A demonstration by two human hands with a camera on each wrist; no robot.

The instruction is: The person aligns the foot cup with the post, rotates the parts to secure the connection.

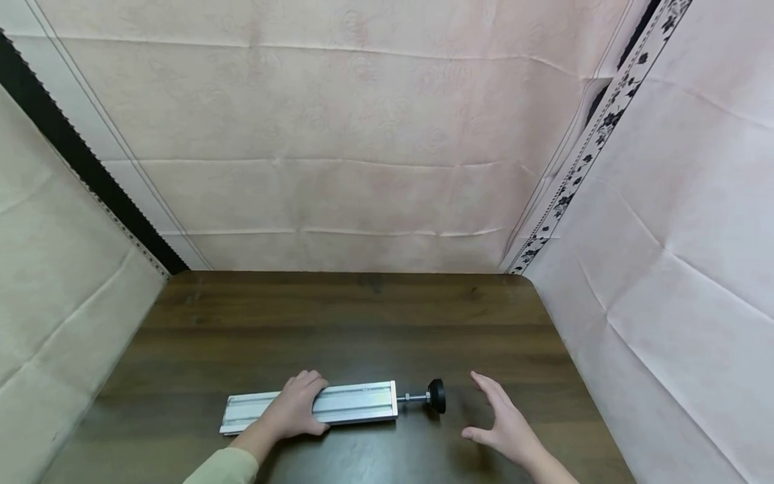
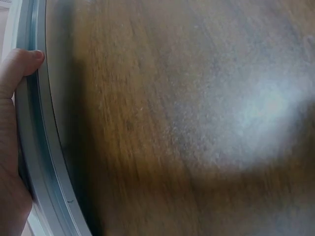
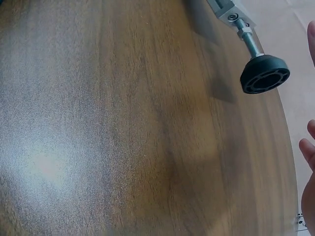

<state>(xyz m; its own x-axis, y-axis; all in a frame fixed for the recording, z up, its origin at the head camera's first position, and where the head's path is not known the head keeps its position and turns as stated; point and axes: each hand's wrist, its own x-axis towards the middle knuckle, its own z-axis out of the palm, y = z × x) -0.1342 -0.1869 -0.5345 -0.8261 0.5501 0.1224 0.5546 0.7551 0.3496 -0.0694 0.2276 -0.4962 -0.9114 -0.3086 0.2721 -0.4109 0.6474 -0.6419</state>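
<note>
A silver aluminium extrusion profile [image 1: 359, 402] lies lengthwise across the near part of the table. From its right end plate sticks a threaded rod [image 1: 414, 398] with a nut, ending in a round black levelling foot [image 1: 437, 396]. My left hand [image 1: 296, 407] grips the profile around its middle, fingers over the far edge. In the left wrist view the thumb [image 2: 30, 61] presses on the profile's near side. To the right of the foot, my right hand [image 1: 504, 427] is held apart from it, thumb and fingers spread. The right wrist view shows the foot's hollow underside [image 3: 268, 81].
A dark brown wood-grain table [image 1: 338, 323] lies under everything. Pale creased cloth hangs behind it [image 1: 363, 134] and along the left side [image 1: 72, 289] and right side [image 1: 677, 269].
</note>
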